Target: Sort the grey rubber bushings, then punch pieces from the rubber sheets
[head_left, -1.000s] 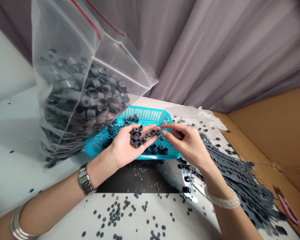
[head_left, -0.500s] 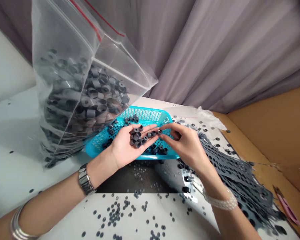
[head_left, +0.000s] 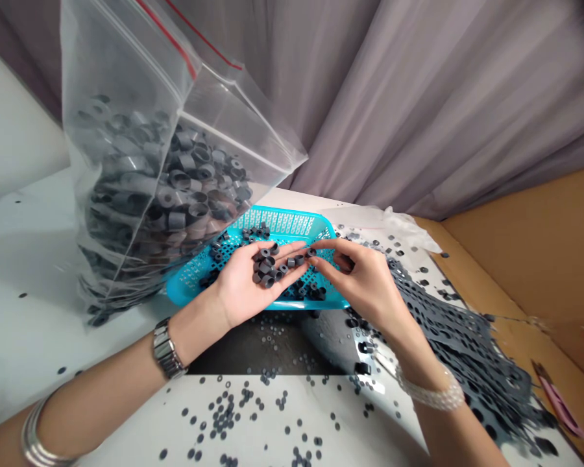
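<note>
My left hand (head_left: 246, 285) lies palm up over a turquoise perforated basket (head_left: 292, 224), cupping several small dark grey rubber rings (head_left: 268, 264). My right hand (head_left: 365, 282) reaches in from the right, thumb and forefinger pinched on one grey ring (head_left: 311, 253) at the left hand's fingertips. More rings lie inside the basket under both hands.
A big clear zip bag (head_left: 160, 168) full of larger grey rings leans at the left. Punched dark rubber sheets (head_left: 467, 350) pile at the right beside a cardboard box wall (head_left: 530, 246). Small grey discs (head_left: 224, 415) scatter over the white table; pink snips (head_left: 559, 402) lie far right.
My right hand has shifted slightly left toward the left palm's fingertips, keeping its pinch. The left hand and its rings stay put.
</note>
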`<state>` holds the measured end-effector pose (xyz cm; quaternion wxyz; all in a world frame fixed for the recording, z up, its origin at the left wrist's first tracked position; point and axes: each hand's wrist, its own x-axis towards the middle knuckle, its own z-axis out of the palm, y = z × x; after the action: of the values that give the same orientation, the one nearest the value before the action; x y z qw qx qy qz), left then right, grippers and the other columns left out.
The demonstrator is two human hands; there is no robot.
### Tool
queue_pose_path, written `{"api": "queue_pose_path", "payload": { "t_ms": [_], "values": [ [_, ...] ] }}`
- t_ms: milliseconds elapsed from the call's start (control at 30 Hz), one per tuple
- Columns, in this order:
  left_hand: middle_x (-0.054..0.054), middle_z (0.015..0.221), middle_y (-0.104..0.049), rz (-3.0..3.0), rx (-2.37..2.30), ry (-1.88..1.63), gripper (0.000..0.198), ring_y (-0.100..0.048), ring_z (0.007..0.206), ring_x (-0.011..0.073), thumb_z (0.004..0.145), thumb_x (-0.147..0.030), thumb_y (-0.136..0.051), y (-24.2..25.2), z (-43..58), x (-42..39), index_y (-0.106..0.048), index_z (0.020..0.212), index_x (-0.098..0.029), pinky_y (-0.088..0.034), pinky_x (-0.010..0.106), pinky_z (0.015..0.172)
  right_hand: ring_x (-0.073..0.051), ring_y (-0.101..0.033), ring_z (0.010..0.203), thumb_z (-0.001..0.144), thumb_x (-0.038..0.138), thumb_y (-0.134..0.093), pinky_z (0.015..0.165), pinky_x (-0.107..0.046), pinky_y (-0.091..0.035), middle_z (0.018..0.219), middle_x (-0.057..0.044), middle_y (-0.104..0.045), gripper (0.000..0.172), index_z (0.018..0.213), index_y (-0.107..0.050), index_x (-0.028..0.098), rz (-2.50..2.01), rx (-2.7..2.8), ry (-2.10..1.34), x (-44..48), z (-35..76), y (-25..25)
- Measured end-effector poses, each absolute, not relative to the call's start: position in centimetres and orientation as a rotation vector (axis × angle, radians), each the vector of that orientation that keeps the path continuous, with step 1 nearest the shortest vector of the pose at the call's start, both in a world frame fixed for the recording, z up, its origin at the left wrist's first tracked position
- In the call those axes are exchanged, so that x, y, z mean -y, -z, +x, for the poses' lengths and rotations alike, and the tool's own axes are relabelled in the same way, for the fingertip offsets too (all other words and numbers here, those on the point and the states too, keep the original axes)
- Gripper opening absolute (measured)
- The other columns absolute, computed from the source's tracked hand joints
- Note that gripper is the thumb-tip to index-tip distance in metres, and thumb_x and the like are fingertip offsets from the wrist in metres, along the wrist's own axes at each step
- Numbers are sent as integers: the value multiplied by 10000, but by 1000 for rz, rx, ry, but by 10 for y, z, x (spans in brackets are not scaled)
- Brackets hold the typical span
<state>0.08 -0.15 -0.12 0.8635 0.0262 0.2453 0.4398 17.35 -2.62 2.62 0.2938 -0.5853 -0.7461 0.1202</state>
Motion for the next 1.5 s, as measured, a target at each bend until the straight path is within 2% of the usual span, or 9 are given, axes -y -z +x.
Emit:
{"api": "queue_pose_path", "payload": {
  "t_ms": [167,333,400,633,800,900,1067,1300,1500],
  "values": [
    [225,1168,-639,59,-464,-906,509,-581,1143,298,879,-143,-392,1,0,2,-380,1356,35,-494,409,979,-93,-260,496,816,343,-629,480,-270,-206,522,66,-279,183,875,-702,185,-1608,1801,-512,21,178,-23],
    [236,1222,-605,60,-473,-894,519,-570,1156,302,885,-151,-362,-1,0,3,-360,1375,19,-506,399,963,-67,-126,473,760,380,-695,412,-238,-97,551,95,-216,226,776,-577,188,-1262,1249,-1434,14,190,-19],
    [238,1238,-594,52,-473,-890,523,-570,1155,303,887,-157,-358,-2,1,3,-352,1382,11,-509,393,959,-63,-81,479,725,346,-733,396,-224,-69,557,104,-187,292,700,-483,199,-1136,1055,-1619,12,193,-18],
    [246,1225,-598,24,-439,-888,538,-544,1178,325,872,-142,-382,-1,0,2,-337,1378,37,-501,411,971,-70,-78,482,724,253,-714,378,-211,-88,562,101,-189,268,689,-453,201,-1069,829,-1685,11,189,-18],
    [254,1226,-593,25,-428,-881,531,-526,1193,339,876,-140,-378,-1,-2,2,-339,1367,60,-485,422,989,-76,-216,482,702,221,-554,377,-198,-133,600,42,-336,104,650,-473,181,-859,684,-1731,11,187,-16],
    [249,1236,-589,42,-422,-878,534,-530,1193,330,873,-141,-390,0,-2,2,-342,1368,54,-480,413,996,-78,-252,479,706,255,-523,363,-198,-108,632,10,-420,112,640,-476,177,-875,683,-1764,11,184,-13],
    [231,1224,-605,95,-429,-876,508,-557,1173,304,884,-154,-378,3,-1,1,-381,1356,35,-482,397,994,-64,-153,425,822,370,-549,370,-228,-88,583,51,-401,232,680,-517,190,-1109,936,-1603,14,171,-9],
    [179,1091,-681,73,-498,-902,459,-621,1084,292,903,-165,-361,4,-2,0,-451,1318,6,-522,412,940,-89,-279,521,830,270,-614,498,-255,-242,543,59,-351,203,987,-728,213,-1394,1820,-617,26,166,-15],
    [210,1060,-680,77,-465,-850,486,-595,1114,325,903,-172,-344,3,1,1,-422,1322,60,-520,409,937,-86,-288,507,850,289,-584,493,-256,-259,528,44,-407,226,938,-752,167,-1504,1815,-522,21,171,-12]
  ]
}}
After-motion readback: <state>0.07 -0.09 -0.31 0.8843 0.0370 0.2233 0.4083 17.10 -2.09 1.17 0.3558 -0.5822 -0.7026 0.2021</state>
